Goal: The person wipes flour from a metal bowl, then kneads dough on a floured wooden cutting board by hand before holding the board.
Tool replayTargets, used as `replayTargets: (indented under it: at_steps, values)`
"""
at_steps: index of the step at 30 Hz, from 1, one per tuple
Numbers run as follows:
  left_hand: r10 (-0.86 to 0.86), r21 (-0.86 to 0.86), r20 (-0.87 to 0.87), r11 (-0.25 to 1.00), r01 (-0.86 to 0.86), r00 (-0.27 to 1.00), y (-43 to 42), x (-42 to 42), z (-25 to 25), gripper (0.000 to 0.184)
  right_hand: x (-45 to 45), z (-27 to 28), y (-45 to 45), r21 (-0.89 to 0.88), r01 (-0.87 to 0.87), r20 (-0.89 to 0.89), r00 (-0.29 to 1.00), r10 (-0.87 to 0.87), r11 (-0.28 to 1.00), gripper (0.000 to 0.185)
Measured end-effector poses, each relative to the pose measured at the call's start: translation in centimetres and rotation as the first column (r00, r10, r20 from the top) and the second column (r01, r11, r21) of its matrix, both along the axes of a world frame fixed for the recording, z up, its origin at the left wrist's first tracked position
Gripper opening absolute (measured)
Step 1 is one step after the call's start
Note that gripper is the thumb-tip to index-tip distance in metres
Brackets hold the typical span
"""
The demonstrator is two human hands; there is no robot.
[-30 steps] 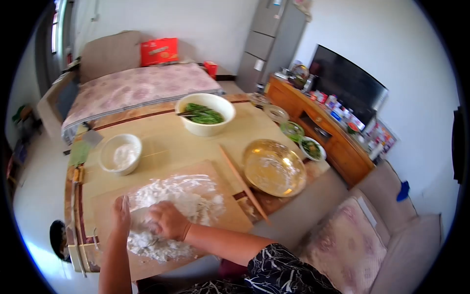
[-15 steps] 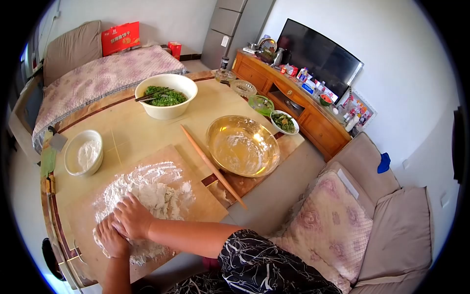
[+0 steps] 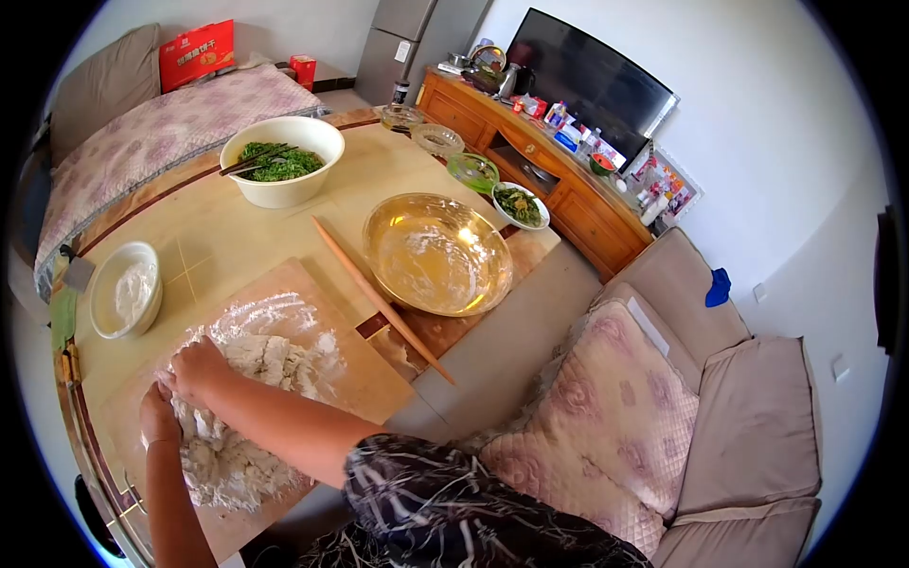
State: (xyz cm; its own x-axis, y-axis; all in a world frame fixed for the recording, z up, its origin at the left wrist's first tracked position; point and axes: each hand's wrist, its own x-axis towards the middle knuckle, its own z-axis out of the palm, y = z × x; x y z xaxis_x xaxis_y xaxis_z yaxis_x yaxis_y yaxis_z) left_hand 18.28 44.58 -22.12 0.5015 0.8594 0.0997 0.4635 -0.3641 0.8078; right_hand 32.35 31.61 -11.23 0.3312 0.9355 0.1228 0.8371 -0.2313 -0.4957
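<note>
A lumpy mass of floury dough [image 3: 227, 454] lies on the wooden board [image 3: 379, 379], with loose flour along its far side. At the dough's left edge, my left hand [image 3: 159, 417] is closed, its fingertips close against my right hand. My right hand [image 3: 197, 371] is closed too, curled down at the upper left of the dough. What either hand grips, if anything, is hidden beneath the fingers. A rolling pin [image 3: 383, 305] rests slantwise to the right of the board. Beyond it sits a gold metal basin [image 3: 437, 256] dusted with flour.
A white bowl [image 3: 284, 189] holds chopped greens and chopsticks. At left stands a flour bowl [image 3: 126, 290]. Glass dishes and a plate of greens [image 3: 521, 205] line the table's far right edge. A sofa [image 3: 606, 417] is at right, a TV cabinet [image 3: 530, 151] behind.
The camera view has swung right, shifting the scene leftward. My hands were pressed together on the dough with fingers extended; now they are curled at its left side, and more dough shows.
</note>
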Motion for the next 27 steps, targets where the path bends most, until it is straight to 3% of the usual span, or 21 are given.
replayTargets:
  at_steps: [1,3,4,5,6,7,9,10,12,13,14,16,17,18,19,20,21,22,23,24,27]
  values:
    - [0.001,0.002,0.007,1.000,-0.001,1.000,-1.0,0.3,2.4,0.042,-0.2,-0.2,-0.5,0.086,0.014,0.007,1.000,-0.014,0.996,0.034]
    - [-0.039,-0.345,-0.040,0.938,0.023,0.998,-2.5,-0.3,7.6,0.042,-0.7,-0.1,-2.7,0.209,-0.039,0.014,0.999,0.037,0.977,0.029]
    - [-0.027,-0.339,-0.042,0.941,0.011,0.999,-2.9,-0.9,7.2,0.042,-1.1,0.1,-4.1,0.330,-0.094,0.025,0.996,0.091,0.939,0.025]
    - [-0.079,-0.056,-0.076,0.996,0.075,0.994,-3.6,-1.3,6.1,0.038,-1.5,0.4,-5.7,0.337,-0.105,0.024,0.994,0.103,0.936,0.025]
    - [-0.115,0.235,-0.132,0.961,0.144,0.984,-3.9,-1.7,5.4,0.035,-2.1,0.3,-7.3,0.450,-0.146,0.042,0.989,0.143,0.881,0.020]
    - [0.010,0.389,-0.044,0.921,0.008,0.999,-7.7,-1.0,6.7,0.024,-2.7,0.1,-8.7,0.557,-0.194,0.056,0.979,0.196,0.808,0.016]
    - [-0.089,0.498,-0.139,0.854,0.147,0.986,-10.4,-1.0,7.0,0.023,-2.2,-1.4,-9.5,0.650,-0.310,0.173,0.949,0.263,0.693,0.013]
    - [-0.159,0.454,-0.109,0.870,0.191,0.981,-12.5,0.3,7.8,0.023,-0.7,-1.3,-10.8,0.635,-0.326,0.190,0.945,0.267,0.700,0.014]
    - [-0.026,0.505,-0.250,0.849,0.154,0.968,-15.3,-1.6,9.2,0.029,-1.5,-0.5,-10.9,0.599,-0.337,0.102,0.932,0.348,0.726,0.018]
    - [-0.072,0.538,-0.234,0.821,0.191,0.970,-16.4,0.0,9.1,0.034,0.1,-2.4,-11.7,0.585,-0.275,0.099,0.958,0.269,0.763,0.030]
    - [-0.101,0.536,-0.215,0.819,0.204,0.971,-17.6,1.0,9.2,0.037,0.6,-1.7,-13.1,0.503,-0.295,0.213,0.953,0.214,0.813,0.037]
    - [0.087,0.667,-0.287,0.733,0.133,0.954,-18.5,-0.1,8.5,0.039,-0.1,-0.9,-12.9,0.378,-0.352,0.360,0.908,0.215,0.856,0.048]
    - [0.001,0.502,-0.357,0.844,0.191,0.934,-19.3,1.0,9.4,0.042,0.3,-1.2,-13.8,0.301,-0.337,0.417,0.888,0.194,0.892,0.053]
    - [-0.017,0.265,-0.637,0.934,0.240,0.771,-17.7,-2.4,13.0,0.040,-3.0,-2.4,-10.8,0.336,-0.336,0.229,0.935,0.270,0.880,0.051]
    - [0.119,0.741,-0.250,0.663,0.110,0.961,-17.6,0.2,8.1,0.032,0.3,-4.3,-11.4,0.484,-0.309,0.191,0.950,0.245,0.819,0.046]
    - [0.053,0.620,-0.302,0.770,0.153,0.952,-17.1,-0.1,8.0,0.024,0.1,-3.3,-11.1,0.339,-0.351,0.283,0.923,0.261,0.873,0.044]
    - [0.044,0.570,-0.293,0.810,0.137,0.955,-16.4,-1.9,8.3,0.022,-1.3,-4.3,-9.5,0.435,-0.394,0.402,0.889,0.217,0.809,0.042]
    - [-0.056,0.331,-0.403,0.921,0.203,0.913,-15.4,-1.8,10.4,0.021,-1.0,-3.6,-8.5,0.355,-0.382,0.363,0.898,0.251,0.854,0.039]
    - [0.006,0.393,-0.396,0.905,0.164,0.918,-14.8,-1.4,10.2,0.017,-1.0,-2.9,-7.6,0.335,-0.350,0.384,0.898,0.213,0.875,0.035]
    - [0.124,0.625,-0.178,0.781,0.015,0.976,-14.4,-1.6,8.4,0.012,-1.4,-2.3,-6.5,0.365,-0.335,0.398,0.900,0.180,0.869,0.030]
    - [0.125,0.540,-0.152,0.841,-0.023,0.980,-12.7,-1.4,9.4,0.015,-0.6,-2.0,-3.7,0.411,-0.367,0.377,0.902,0.210,0.835,0.022]
